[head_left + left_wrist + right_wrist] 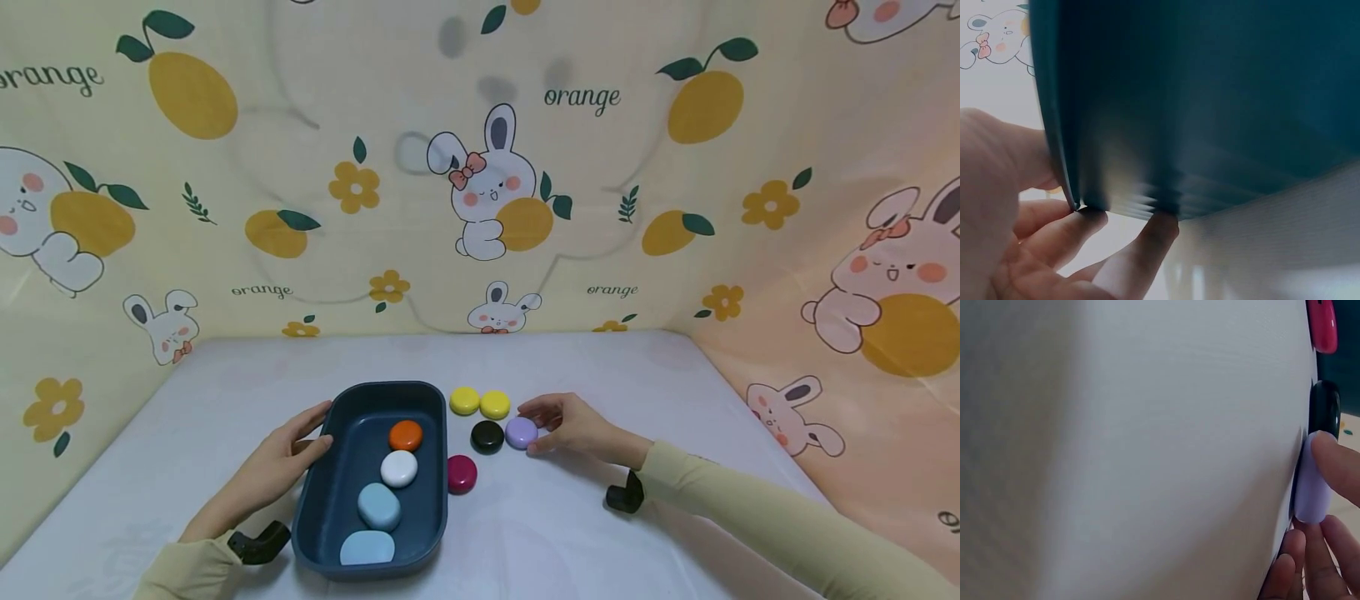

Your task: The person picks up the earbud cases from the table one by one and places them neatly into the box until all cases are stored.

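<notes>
Room's stretching toward five o'clock on white table (573,542); left hand (273,458) is gripping rounded plastic-looking dark-blue tray (352,458) by its ten-o'clock edge, right hand (581,427) is pinching glossy lavender disc (521,432).

The lowercase word "orange" (582,97) stands in dark script at several spots on the rabbit-patterned backdrop (360,75).

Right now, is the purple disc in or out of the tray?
Out: the right hand grips the purple disc outside the tray, beside the black disc.

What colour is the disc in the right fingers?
The disc is light purple, clearest in the head view.
</notes>
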`<state>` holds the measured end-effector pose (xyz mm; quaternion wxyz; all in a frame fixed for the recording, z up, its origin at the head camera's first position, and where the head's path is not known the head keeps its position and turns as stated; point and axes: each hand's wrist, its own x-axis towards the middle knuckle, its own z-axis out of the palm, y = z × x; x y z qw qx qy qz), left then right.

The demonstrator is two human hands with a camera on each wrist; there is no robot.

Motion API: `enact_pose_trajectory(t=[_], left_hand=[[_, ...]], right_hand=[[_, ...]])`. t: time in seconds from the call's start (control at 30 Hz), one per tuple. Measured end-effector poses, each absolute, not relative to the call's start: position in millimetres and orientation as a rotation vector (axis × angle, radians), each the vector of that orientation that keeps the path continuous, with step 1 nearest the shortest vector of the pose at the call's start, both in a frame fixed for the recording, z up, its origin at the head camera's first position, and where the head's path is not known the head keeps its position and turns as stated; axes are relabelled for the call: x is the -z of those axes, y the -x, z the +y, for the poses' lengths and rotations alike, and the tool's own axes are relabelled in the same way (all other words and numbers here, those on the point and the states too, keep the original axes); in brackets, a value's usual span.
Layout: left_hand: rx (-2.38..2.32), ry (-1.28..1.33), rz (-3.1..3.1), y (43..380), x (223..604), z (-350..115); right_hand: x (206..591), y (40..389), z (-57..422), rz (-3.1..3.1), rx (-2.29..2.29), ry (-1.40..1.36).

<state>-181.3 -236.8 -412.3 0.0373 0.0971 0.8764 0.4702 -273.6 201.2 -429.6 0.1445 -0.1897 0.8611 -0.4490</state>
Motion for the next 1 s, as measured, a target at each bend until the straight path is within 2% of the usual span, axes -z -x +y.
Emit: enact_pose_trajectory(t=[1.0], left_hand=[[-1.487, -0.310, 2.645, 181.1, 411.9, -236.1]], right_hand=[[429.4, 274.8, 204.0, 2.525, 1.369, 0.512]])
